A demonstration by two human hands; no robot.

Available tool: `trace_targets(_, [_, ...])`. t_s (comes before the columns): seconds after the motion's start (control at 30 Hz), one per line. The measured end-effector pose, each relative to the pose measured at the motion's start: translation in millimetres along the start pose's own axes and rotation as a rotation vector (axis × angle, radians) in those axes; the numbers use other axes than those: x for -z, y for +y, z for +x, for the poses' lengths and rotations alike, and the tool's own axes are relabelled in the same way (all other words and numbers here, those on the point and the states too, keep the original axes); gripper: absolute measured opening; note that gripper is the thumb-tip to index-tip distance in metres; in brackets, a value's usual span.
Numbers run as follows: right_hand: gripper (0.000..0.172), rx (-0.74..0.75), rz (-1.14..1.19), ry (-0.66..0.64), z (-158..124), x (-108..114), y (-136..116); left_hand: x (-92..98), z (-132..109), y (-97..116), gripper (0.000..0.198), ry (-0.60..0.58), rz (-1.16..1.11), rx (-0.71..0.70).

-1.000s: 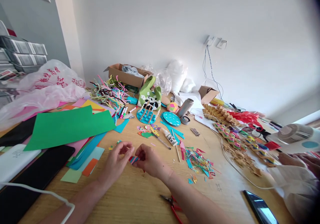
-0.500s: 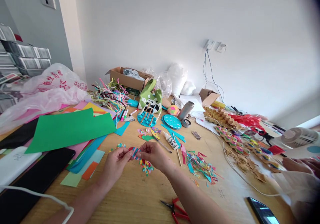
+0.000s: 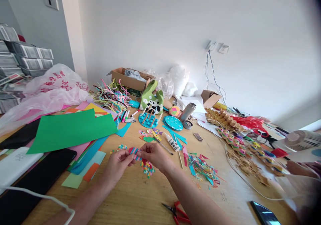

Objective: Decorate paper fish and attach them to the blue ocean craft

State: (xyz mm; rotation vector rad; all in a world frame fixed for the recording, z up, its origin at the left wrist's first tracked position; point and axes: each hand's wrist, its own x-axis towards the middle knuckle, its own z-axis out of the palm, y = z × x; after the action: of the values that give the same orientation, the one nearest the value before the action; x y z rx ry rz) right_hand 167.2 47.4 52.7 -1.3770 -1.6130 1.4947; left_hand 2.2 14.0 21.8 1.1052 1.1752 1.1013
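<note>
A small striped paper cutout (image 3: 134, 152), red with blue and pink bands, is pinched between both hands above the table. My left hand (image 3: 122, 159) grips its left end with thumb and fingers closed. On the right end, my right hand (image 3: 152, 154) holds it the same way. Under and around the hands lie small coloured paper dots (image 3: 147, 170). Just beyond them are several decorated paper fish shapes (image 3: 147, 138), a white glue bottle (image 3: 172, 142) and a pen (image 3: 164, 146). Red-handled pliers or snips (image 3: 176, 211) lie near my right forearm.
Green paper sheets (image 3: 72, 129) cover the left side, beside a black slab (image 3: 47, 175). Paper scraps (image 3: 204, 170) are at right, with a phone (image 3: 264, 213) in front. A panda bag (image 3: 151, 99) and metal flask (image 3: 188, 111) stand behind. Another person's hand (image 3: 301, 168) is far right.
The view has shifted slightly. Both hands stay on the striped paper cutout, which now shows a little more of its red end between the fingers.
</note>
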Motion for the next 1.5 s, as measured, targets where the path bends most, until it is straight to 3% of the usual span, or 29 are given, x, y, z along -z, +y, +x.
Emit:
trace_targets(0.17, [0.035,0.031,-0.041,0.021,18,5,5,0.3,0,0,0.044,0.090,-0.002,-0.033])
trace_targets(0.27, [0.018,0.046,-0.347,0.181,41,13,4,2.8,2,-4,0.047,0.175,-0.003,-0.077])
trace_targets(0.33, [0.014,0.047,-0.538,0.217,56,16,2,4.6,3,-6,0.046,0.202,0.005,-0.103])
trace_targets(0.53, [0.005,0.061,-0.772,0.148,77,-2,2,4.0,0,-3,0.044,0.190,0.034,-0.122])
trace_targets(0.63, [0.015,0.075,-0.900,0.198,71,-1,-2,2.1,-2,1,0.046,0.177,0.033,-0.116])
trace_targets(0.77, [0.024,0.030,-1.070,0.333,54,44,-11,1.1,-3,4,0.049,0.178,0.016,-0.117])
trace_targets(0.87, [0.027,-0.097,-1.153,0.435,38,92,-7,0.3,-3,3,0.052,0.182,0.018,-0.104])
trace_targets(0.97, [0.029,-0.253,-1.206,0.466,25,123,9,-1.5,-3,1,0.053,0.173,0.019,-0.102])
trace_targets(1.17, [0.028,-0.351,-1.191,0.431,20,131,36,-3.9,-2,1,0.057,0.171,0.041,-0.078])
trace_targets(1.5, [0.027,-0.292,-1.064,0.437,16,143,31,-1.2,0,-8,0.054,0.165,0.060,-0.091])
